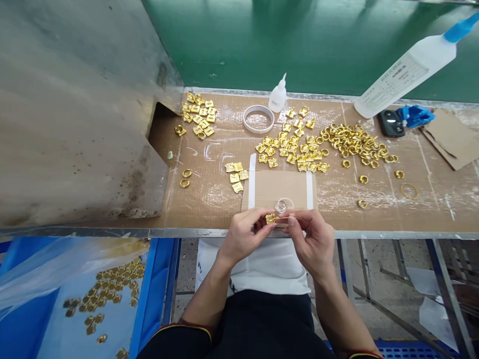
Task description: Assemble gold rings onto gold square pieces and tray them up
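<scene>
Between the thumb and fingers of my left hand [247,234] is a small gold square-faced piece [270,219]. My right hand [312,237] pinches a thin stick [283,218], whose tip meets the gold piece. Both hands are over the front edge of the table. Just beyond them a small clear round dish [284,205] rests on a cardboard pad [279,187] with white tape down its sides. To the left of the pad lie several gold square plates [236,177]. Farther left are two gold rings [185,178].
Behind the pad spread more gold plates [292,144], with a heap of gold rings [355,142] to their right. A tape roll [258,119], a small dropper bottle [277,96] and a large leaning bottle [407,75] stand at the back. A metal housing [82,114] bounds the left; a blue crate [144,299] sits below.
</scene>
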Motion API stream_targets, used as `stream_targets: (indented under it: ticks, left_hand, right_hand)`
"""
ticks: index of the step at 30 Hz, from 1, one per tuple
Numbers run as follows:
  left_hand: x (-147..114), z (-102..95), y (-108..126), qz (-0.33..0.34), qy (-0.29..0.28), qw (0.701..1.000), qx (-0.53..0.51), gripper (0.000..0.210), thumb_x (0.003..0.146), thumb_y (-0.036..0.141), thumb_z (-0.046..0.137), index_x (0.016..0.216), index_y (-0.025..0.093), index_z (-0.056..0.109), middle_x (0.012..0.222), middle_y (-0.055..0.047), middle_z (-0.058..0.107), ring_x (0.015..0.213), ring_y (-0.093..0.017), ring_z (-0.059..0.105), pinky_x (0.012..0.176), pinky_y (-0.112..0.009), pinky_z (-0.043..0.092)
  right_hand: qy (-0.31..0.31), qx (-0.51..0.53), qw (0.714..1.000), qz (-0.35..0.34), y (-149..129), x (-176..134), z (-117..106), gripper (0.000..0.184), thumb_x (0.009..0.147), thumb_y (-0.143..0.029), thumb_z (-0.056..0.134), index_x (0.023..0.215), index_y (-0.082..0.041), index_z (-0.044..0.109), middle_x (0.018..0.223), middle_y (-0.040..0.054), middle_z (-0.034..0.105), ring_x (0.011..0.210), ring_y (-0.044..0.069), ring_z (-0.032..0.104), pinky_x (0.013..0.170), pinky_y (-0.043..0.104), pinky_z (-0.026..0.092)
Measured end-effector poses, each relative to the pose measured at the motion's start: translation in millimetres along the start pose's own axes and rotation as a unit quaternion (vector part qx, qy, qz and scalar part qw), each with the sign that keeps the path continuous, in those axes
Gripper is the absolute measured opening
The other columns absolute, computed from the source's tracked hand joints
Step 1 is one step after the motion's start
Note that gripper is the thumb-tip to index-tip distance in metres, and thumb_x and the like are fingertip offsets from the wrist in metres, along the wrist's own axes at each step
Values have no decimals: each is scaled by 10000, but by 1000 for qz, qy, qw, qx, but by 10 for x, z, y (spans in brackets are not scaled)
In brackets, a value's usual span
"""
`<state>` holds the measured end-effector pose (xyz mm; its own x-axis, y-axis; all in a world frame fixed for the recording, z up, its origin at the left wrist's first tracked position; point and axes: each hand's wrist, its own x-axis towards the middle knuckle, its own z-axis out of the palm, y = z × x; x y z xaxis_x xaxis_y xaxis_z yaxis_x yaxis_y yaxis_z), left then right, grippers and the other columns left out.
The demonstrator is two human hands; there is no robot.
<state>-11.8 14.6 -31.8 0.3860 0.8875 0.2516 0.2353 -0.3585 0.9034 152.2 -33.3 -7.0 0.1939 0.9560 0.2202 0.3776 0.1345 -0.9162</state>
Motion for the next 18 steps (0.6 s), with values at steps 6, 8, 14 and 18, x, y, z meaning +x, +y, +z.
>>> stream_targets:
  ticks: [6,8,14,18]
  left_hand:
    - [2,-4,8,-2,1,1000,-3,154,919,247,694,1044,165,731,725,-16,729,566,-117,634,566,-216,545]
    - [3,-3,5,-1,0,1000,1,152,922,248,691,1042,163,731,726,-18,729,568,-117,634,568,-216,544]
    - [3,7,-10,4,2,1000,0,151,923,239,689,1043,155,727,718,-14,723,559,-110,622,556,-207,531]
    - [3,6,-8,1,3,1000,4,161,927,256,684,1052,167,732,704,-7,717,555,-114,623,561,-217,541]
  right_hand:
    - [-6,-12,1000,-3,-10,-1,-4,63,991,-222,591,975,-249,646,912,44,805,769,193,794,618,273,667]
    - [-12,-18,1000,-7,-15,2,-3,62,991,-222,593,973,-250,646,914,43,808,766,190,795,616,269,666]
    - [-19,-27,999,-24,-17,0,6,80,988,-201,599,984,-264,648,936,27,813,793,181,799,647,261,669]
    - [-9,-31,999,-11,-22,-6,4,84,995,-206,581,984,-260,645,935,32,809,789,190,800,632,270,669]
